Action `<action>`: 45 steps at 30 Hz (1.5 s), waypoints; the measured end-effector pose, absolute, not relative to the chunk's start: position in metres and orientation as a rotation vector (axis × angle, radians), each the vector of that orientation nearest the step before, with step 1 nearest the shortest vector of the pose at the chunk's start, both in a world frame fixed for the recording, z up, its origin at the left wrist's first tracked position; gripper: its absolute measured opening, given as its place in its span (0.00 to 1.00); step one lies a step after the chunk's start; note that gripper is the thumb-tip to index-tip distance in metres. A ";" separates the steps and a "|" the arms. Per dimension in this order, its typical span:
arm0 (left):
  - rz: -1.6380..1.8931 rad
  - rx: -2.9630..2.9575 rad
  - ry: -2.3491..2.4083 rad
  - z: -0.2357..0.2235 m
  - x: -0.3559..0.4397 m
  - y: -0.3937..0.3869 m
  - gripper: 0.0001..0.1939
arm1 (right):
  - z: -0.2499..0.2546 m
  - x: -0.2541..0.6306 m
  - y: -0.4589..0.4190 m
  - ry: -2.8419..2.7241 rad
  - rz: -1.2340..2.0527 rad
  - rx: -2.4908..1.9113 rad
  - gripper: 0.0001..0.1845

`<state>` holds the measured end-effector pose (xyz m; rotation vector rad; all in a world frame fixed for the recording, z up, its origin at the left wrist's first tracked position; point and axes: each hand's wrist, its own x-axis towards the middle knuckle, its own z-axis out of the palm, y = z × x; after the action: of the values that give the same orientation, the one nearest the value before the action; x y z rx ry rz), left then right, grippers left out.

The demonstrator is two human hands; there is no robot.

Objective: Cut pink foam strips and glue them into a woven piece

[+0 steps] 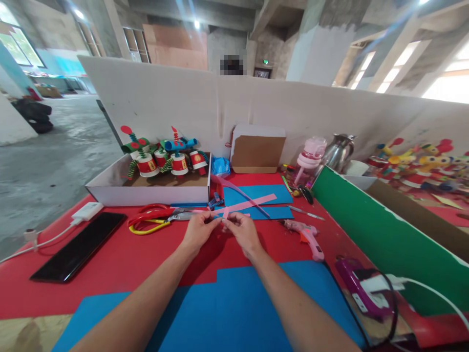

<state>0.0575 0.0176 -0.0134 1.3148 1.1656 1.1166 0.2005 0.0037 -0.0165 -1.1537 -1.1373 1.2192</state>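
Pink paper strips (256,201) cross between my two hands over the red tabletop, one long end pointing up to the right. My left hand (201,229) is closed, its thumb and fingers pinching the strips where they meet. Close beside it, my right hand (242,233) pinches the same place from the other side, fingertips nearly touching the left ones. The exact fold under the fingertips is hidden. Just beyond the hands lie blue paper sheets (276,194), a purple-pink strip (242,192) and a small dark-blue folded spring (215,201). Scissors (150,218) with red and yellow handles lie left of my left hand.
A white box (146,195) holds several paper-cup figures. A black phone (78,248) lies at left. On the right are a pink glue gun (306,235), a purple power strip (362,288) with cables, a green-sided box (366,234) and a pink bottle (310,156).
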 end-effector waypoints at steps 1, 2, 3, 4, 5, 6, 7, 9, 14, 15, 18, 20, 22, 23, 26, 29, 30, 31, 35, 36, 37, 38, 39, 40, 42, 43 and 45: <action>1.120 1.325 1.169 -0.013 0.058 0.018 0.16 | -0.017 0.201 0.004 -1.146 1.210 -1.161 0.16; 1.126 1.335 1.170 -0.013 0.058 0.018 0.15 | -0.017 0.201 0.004 -1.155 1.193 -1.170 0.15; 1.134 1.343 1.166 -0.013 0.058 0.017 0.15 | -0.017 0.201 0.004 -1.164 1.172 -1.178 0.15; 1.143 1.347 1.161 -0.012 0.058 0.017 0.15 | -0.017 0.201 0.004 -1.171 1.152 -1.183 0.15; 1.155 1.354 1.161 -0.012 0.058 0.017 0.15 | -0.017 0.202 0.004 -1.177 1.136 -1.184 0.14; 1.169 1.363 1.165 -0.011 0.058 0.017 0.15 | -0.017 0.202 0.004 -1.178 1.126 -1.185 0.14; 1.187 1.371 1.175 -0.010 0.058 0.017 0.15 | -0.017 0.202 0.004 -1.178 1.121 -1.184 0.14; 1.222 1.382 1.194 -0.010 0.057 0.018 0.14 | -0.016 0.202 0.004 -1.176 1.119 -1.182 0.14; 1.258 1.386 1.231 -0.010 0.056 0.019 0.13 | -0.015 0.202 0.004 -1.191 1.111 -1.181 0.13; 1.257 1.389 1.235 -0.011 0.056 0.019 0.13 | -0.015 0.202 0.004 -1.195 1.110 -1.183 0.14; 1.250 1.398 1.233 -0.011 0.056 0.019 0.13 | -0.016 0.202 0.004 -1.184 1.117 -1.194 0.14; 1.251 1.402 1.227 -0.012 0.055 0.019 0.13 | -0.016 0.201 0.003 -1.172 1.129 -1.201 0.15; 1.259 1.400 1.230 -0.011 0.056 0.018 0.13 | -0.017 0.201 0.004 -1.167 1.142 -1.203 0.15; 1.262 1.391 1.232 -0.011 0.056 0.018 0.14 | -0.017 0.201 0.004 -1.165 1.145 -1.201 0.15; 1.255 1.329 1.205 -0.008 0.057 0.016 0.17 | -0.017 0.202 0.005 -1.154 1.131 -1.188 0.14; 1.230 1.263 1.140 -0.006 0.059 0.014 0.19 | -0.018 0.202 0.006 -1.151 1.099 -1.170 0.14; 1.220 1.253 1.130 -0.005 0.060 0.014 0.20 | -0.018 0.202 0.006 -1.153 1.099 -1.167 0.14; 1.208 1.246 1.127 -0.005 0.061 0.014 0.20 | -0.018 0.202 0.006 -1.153 1.109 -1.164 0.14; 1.171 1.248 1.149 -0.007 0.061 0.015 0.21 | -0.018 0.200 0.005 -1.133 1.191 -1.141 0.14; 1.169 1.253 1.155 -0.007 0.061 0.015 0.21 | -0.018 0.200 0.004 -1.133 1.203 -1.134 0.14; 1.169 1.261 1.159 -0.007 0.061 0.015 0.21 | -0.018 0.200 0.004 -1.137 1.211 -1.129 0.14; 1.173 1.267 1.164 -0.008 0.061 0.015 0.21 | -0.018 0.200 0.004 -1.145 1.214 -1.127 0.14; 1.179 1.271 1.167 -0.008 0.061 0.015 0.21 | -0.018 0.200 0.004 -1.153 1.214 -1.127 0.14; 1.185 1.271 1.169 -0.008 0.061 0.015 0.22 | -0.018 0.200 0.004 -1.160 1.212 -1.129 0.14; 1.189 1.268 1.165 -0.009 0.061 0.015 0.21 | -0.018 0.200 0.004 -1.170 1.200 -1.133 0.14; 1.183 1.266 1.158 -0.009 0.061 0.015 0.21 | -0.018 0.200 0.004 -1.174 1.194 -1.134 0.14; 1.173 1.265 1.148 -0.010 0.061 0.015 0.21 | -0.018 0.201 0.004 -1.175 1.188 -1.134 0.14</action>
<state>0.0610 0.0150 -0.0101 1.2655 1.1477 1.1726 0.2005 0.0045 -0.0176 -1.1344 -1.1748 1.1876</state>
